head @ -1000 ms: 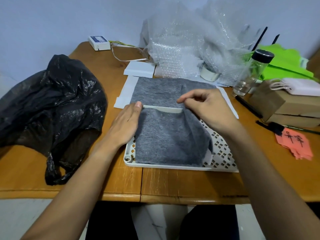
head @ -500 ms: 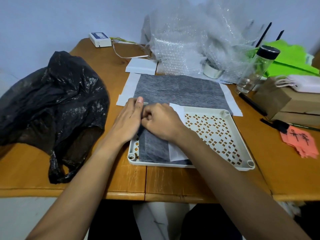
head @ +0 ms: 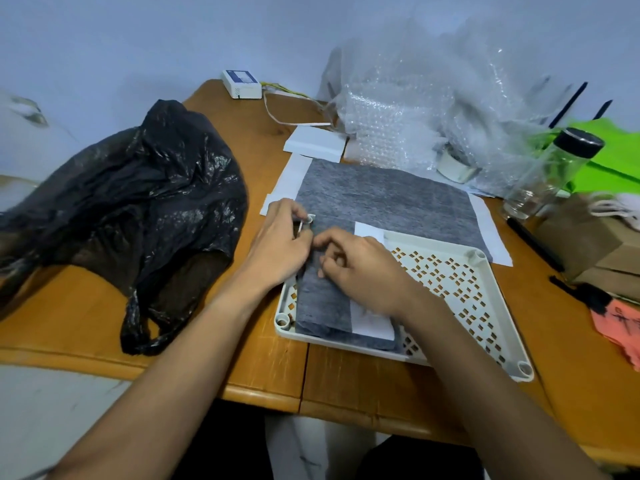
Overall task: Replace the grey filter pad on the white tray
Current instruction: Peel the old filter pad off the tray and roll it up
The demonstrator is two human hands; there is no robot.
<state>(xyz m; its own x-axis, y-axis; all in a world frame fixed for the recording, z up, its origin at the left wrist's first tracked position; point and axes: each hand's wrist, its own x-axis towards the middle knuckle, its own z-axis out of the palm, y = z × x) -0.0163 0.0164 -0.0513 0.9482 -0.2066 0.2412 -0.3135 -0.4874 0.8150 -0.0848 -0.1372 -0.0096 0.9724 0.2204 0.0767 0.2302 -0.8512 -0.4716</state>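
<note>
Dark-grey felt filter pad (head: 322, 303), folded over, white backing showing, on perforated white plastic tray (head: 433, 241), left hand (head: 280, 244) pinching tray corner, right hand (head: 363, 271) pinching pad edge.

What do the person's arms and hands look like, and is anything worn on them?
Both arms are bare: no sleeve shows on the left forearm or the right forearm. The left hand and right hand wear no gloves. No watch, bracelet or ring shows on the visible parts.
</note>
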